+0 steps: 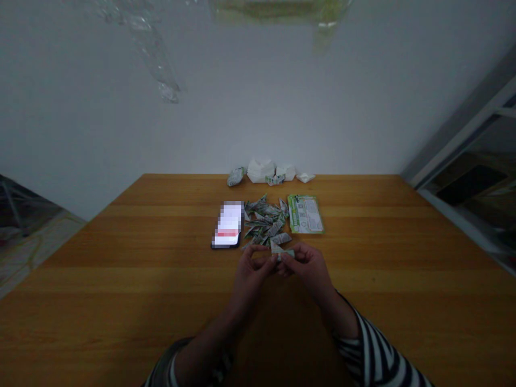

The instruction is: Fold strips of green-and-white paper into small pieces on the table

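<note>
Between my two hands is a small piece of folded printed paper (278,249), with a pointed corner sticking up. My left hand (255,269) pinches its left side between thumb and fingers. My right hand (305,262) grips the right side the same way, the thumb on the near face. Just beyond my fingers lies a loose pile of folded paper pieces (266,219), green, grey and white with print. To the left of the pile is a phone (229,223) with a lit screen, partly pixelated. A flat green and white printed packet (305,214) lies on its right.
Crumpled white tissues (261,171) and a crumpled printed wad (236,176) sit along the far edge of the wooden table (121,258), against a pale wall (282,107). A metal-framed shelf (475,161) stands beyond the table's right edge.
</note>
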{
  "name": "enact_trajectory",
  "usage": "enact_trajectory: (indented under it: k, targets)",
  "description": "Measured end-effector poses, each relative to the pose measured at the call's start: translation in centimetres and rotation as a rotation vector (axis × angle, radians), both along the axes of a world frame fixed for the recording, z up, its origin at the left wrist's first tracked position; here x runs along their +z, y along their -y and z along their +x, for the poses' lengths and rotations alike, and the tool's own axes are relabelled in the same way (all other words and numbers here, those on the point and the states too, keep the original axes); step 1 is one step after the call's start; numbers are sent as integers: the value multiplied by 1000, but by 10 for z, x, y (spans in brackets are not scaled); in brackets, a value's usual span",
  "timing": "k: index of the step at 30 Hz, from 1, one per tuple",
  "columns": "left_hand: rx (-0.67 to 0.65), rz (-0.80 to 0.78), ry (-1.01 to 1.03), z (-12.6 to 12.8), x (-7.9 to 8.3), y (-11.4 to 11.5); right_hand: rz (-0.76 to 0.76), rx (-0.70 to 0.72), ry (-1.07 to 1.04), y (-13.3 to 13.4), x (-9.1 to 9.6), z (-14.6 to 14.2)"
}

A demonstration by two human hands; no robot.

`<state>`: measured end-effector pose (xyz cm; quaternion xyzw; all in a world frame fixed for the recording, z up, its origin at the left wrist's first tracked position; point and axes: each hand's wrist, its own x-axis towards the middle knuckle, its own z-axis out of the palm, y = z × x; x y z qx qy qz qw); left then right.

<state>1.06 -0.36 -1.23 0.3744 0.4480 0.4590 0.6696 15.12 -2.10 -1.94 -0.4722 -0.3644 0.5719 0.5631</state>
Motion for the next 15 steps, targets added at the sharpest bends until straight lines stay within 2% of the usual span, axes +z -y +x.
enact_trajectory:
  k: [9,15]
  targets:
    - [-24,-11,24,-2,-3,2,25,34,-3,-1,1,2]
    - [-2,-37,36,0,-9,3,65,77,75,0,0,4]
